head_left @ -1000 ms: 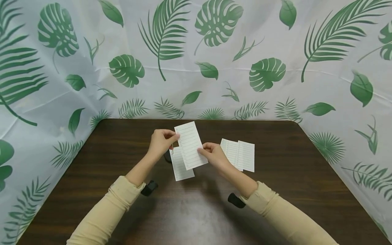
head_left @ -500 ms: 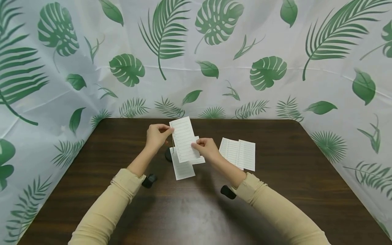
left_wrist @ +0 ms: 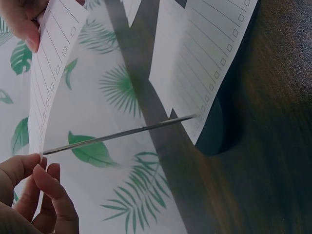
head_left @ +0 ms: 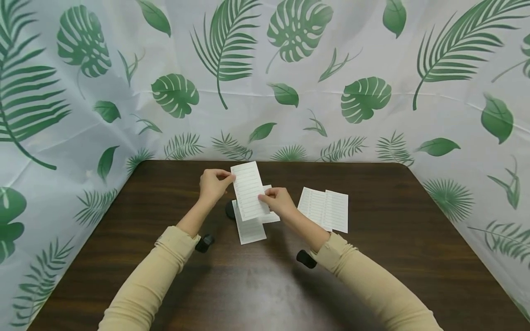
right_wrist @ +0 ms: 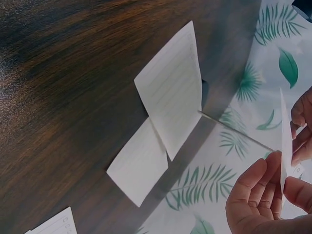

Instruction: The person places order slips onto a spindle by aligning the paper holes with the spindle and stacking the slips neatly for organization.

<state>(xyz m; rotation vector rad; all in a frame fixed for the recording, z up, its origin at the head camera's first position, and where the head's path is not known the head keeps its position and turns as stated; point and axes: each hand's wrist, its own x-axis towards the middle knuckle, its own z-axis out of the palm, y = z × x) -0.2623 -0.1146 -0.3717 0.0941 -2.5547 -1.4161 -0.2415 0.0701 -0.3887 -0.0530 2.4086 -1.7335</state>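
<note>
Between both hands hangs a white checklist sheet (head_left: 248, 193), lined, with small boxes along one edge. My left hand (head_left: 212, 186) pinches its upper left edge between thumb and fingers. At the right edge, lower down, my right hand (head_left: 280, 202) grips it. A thin metal spike (left_wrist: 119, 134) rises from a dark round base (left_wrist: 216, 129); its upper end meets the sheet right at my left fingertips. Low on the spike, another checklist sheet (right_wrist: 173, 92) is pierced near its edge. One more sheet (right_wrist: 139, 163) lies partly under that one.
Two overlapping checklist sheets (head_left: 337, 210) lie on the dark wooden table (head_left: 372, 266), to the right of my right hand. A white curtain (head_left: 244, 110) with green leaf prints closes off the back and sides. Dark wrist mounts (head_left: 306, 259) show below the sleeves.
Both hands have brought the held sheet a little to the left and up, over the spike, uncovering part of a sheet behind it. Over the last half second they have barely moved.
</note>
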